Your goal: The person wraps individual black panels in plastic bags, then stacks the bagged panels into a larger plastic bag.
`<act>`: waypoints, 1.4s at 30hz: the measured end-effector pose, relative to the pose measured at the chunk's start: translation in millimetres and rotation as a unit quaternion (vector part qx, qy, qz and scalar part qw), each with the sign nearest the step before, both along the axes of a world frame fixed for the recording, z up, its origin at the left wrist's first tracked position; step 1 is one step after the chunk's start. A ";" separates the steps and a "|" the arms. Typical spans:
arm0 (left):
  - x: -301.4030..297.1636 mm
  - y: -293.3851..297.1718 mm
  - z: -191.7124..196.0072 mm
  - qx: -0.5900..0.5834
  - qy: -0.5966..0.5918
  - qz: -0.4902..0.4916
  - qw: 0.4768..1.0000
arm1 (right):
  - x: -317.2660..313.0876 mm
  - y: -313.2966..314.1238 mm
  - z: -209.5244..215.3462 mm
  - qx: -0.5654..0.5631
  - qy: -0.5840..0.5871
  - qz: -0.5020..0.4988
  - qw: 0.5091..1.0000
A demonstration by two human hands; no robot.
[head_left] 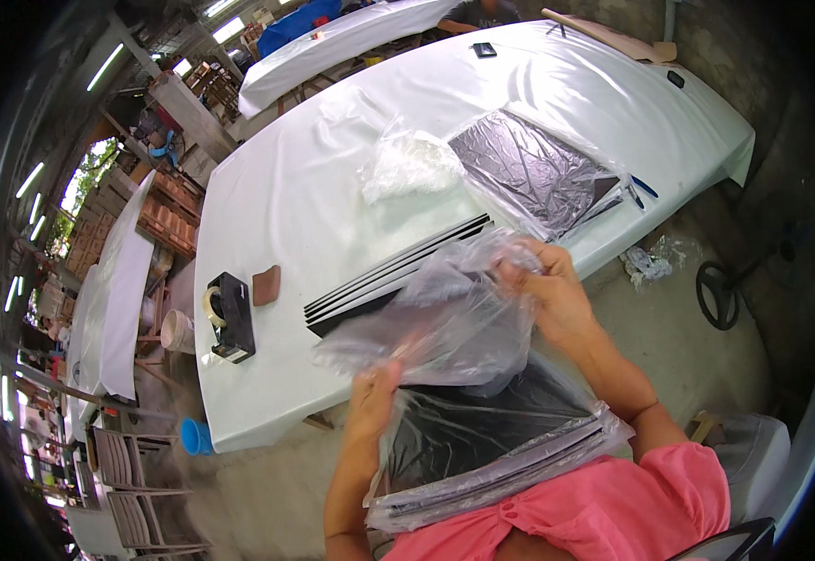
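A clear plastic bag (464,318) is stretched between my two hands at the table's near edge. My left hand (375,397) is closed on its left side, with the fingers partly behind the film. My right hand (543,285) pinches the bunched plastic at its upper right. The lower part of the bag leans against my body and holds flat black sheets (482,425). Just beyond the bag, a stack of long black strips with pale edges (398,271) lies on the white-covered table (286,224).
Left on the table stand a black tape dispenser (231,318) and a brown block (266,286). Farther back lie crumpled clear plastic (417,164), a wrapped dark stack (534,168), a blue pen (644,186) and a phone (484,50). A blue bucket (195,436) stands on the floor.
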State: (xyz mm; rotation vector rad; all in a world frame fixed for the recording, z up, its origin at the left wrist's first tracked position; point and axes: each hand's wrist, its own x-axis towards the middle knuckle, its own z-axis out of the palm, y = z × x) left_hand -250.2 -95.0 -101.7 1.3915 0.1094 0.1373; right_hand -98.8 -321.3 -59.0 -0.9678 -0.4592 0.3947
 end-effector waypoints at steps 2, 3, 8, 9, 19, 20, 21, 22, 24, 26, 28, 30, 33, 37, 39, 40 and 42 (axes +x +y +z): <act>-23.5 18.6 19.0 0.172 0.220 0.103 0.955 | -6.7 -2.8 17.4 0.016 0.038 -0.059 0.997; -25.7 33.0 31.5 0.223 0.099 0.067 0.968 | -8.5 -9.7 19.4 -0.042 0.005 -0.054 0.998; -30.6 43.9 112.6 0.134 -0.244 0.149 0.949 | -15.7 -9.2 31.3 -0.158 -0.086 0.053 0.982; -20.3 39.6 117.8 0.132 -0.245 0.152 0.948 | -18.8 -7.8 37.4 -0.161 -0.085 0.050 0.982; 45.4 -22.9 91.0 0.168 -0.008 -0.318 0.933 | -16.2 -19.3 38.9 -0.165 -0.278 -0.172 0.931; 45.7 -24.3 83.2 0.134 -0.035 -0.287 0.948 | -14.9 -20.7 39.6 -0.168 -0.275 -0.175 0.930; 46.3 -27.9 81.1 0.098 -0.061 -0.254 0.960 | -13.3 -21.6 40.1 -0.183 -0.264 -0.159 0.934; 46.8 -28.8 82.6 0.094 -0.058 -0.256 0.960 | -12.5 -21.8 40.2 -0.198 -0.252 -0.143 0.936; 48.4 -29.1 86.2 0.118 -0.006 -0.246 0.962 | -12.9 -18.6 40.7 -0.208 -0.270 -0.155 0.927; 49.9 -29.1 77.9 0.101 0.008 -0.239 0.966 | -13.9 -16.2 39.5 -0.215 -0.289 -0.167 0.918; 51.2 -29.2 73.3 0.055 -0.023 -0.220 0.974 | -13.9 -14.3 37.5 -0.251 -0.280 -0.228 0.898; 50.0 -31.6 78.5 0.000 0.018 -0.204 0.979 | -13.6 -7.9 46.5 -0.238 -0.346 -0.317 0.850; 52.9 -33.9 72.8 -0.124 0.047 -0.211 0.968 | -21.6 -15.7 54.3 -0.246 -0.525 -0.308 0.755; 58.7 -34.9 68.3 -0.126 0.040 -0.271 0.953 | -30.8 -9.0 65.9 -0.266 -0.719 -0.076 0.637; 56.1 -32.6 62.8 0.004 -0.026 -0.289 0.957 | -33.1 5.3 57.8 -0.217 -0.746 -0.041 0.628; 50.8 -37.1 59.2 0.053 -0.071 -0.274 0.958 | -31.9 8.8 59.1 -0.224 -0.744 -0.048 0.628; 40.8 -47.3 53.1 0.155 -0.159 -0.228 0.948 | -30.1 11.5 61.3 -0.232 -0.766 -0.004 0.599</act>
